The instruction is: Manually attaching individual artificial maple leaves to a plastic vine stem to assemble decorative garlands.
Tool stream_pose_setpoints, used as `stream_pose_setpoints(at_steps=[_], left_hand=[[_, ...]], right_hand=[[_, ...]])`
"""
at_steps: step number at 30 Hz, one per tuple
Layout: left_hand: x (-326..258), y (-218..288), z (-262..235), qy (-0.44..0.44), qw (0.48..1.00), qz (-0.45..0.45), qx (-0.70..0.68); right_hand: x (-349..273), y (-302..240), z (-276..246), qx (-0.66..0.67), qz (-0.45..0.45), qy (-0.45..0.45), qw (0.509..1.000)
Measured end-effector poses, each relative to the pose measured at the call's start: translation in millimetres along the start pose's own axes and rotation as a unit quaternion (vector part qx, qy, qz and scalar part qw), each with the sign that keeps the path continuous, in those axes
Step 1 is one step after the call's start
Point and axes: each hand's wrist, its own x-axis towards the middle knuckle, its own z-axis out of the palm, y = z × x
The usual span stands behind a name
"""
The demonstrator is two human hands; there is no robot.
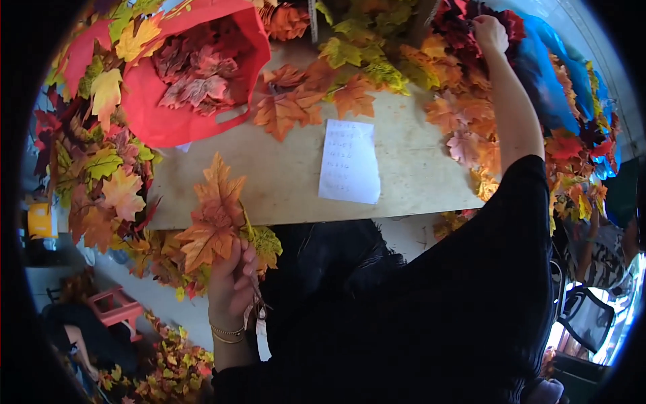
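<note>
My left hand (232,279) is closed around the stems of a bunch of artificial maple leaves (214,215), orange in front with a yellow-green one behind. It holds them upright just before the table's near edge; a white strip (262,335) hangs beside my wrist. At the far right, my stretched-out right hand (492,35) pinches at a pile of dark red artificial maple leaves (461,27). Its fingertips are partly lost among the leaves. Orange maple leaves (464,111) lie below that arm.
A red bag (151,111) with dusky red leaves lies open at the back left. A handwritten paper (350,161) rests mid-table (282,175). Blue plastic (545,74) is at the right. Leaf heaps, a red stool (116,306) and another person's arm (81,347) are lower left.
</note>
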Motion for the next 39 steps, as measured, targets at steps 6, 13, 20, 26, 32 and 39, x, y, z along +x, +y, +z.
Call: stream_pose_setpoints(at_steps=[6,13,20,26,32,39], left_hand=[[11.6,0.0,2.5,-0.036,0.999,-0.003,0.007],[6.9,-1.2,2.1,-0.044,0.999,0.011,0.007],[-3.1,1.3,0.3,-0.021,0.999,0.029,0.015],[-4.2,0.3,-1.7,-0.004,1.000,0.031,-0.001],[-3.6,-2.5,2.9,-0.033,0.999,0.026,0.007],[-13.8,-3.6,3.6,-0.038,0.999,0.028,-0.020]], right_hand=[[-2.1,11.9,1.7,-0.038,-0.052,-0.021,0.998],[0.7,10.7,-1.8,-0.058,-0.106,-0.034,0.992],[-3.5,4.0,-21.3,0.068,-0.053,0.029,0.996],[-2.0,29.4,-56.2,0.481,-0.037,-0.050,0.874],[-5.2,60.3,-62.0,0.576,0.083,-0.172,0.795],[-12.1,46.3,-92.7,0.176,-0.210,-0.126,0.953]])
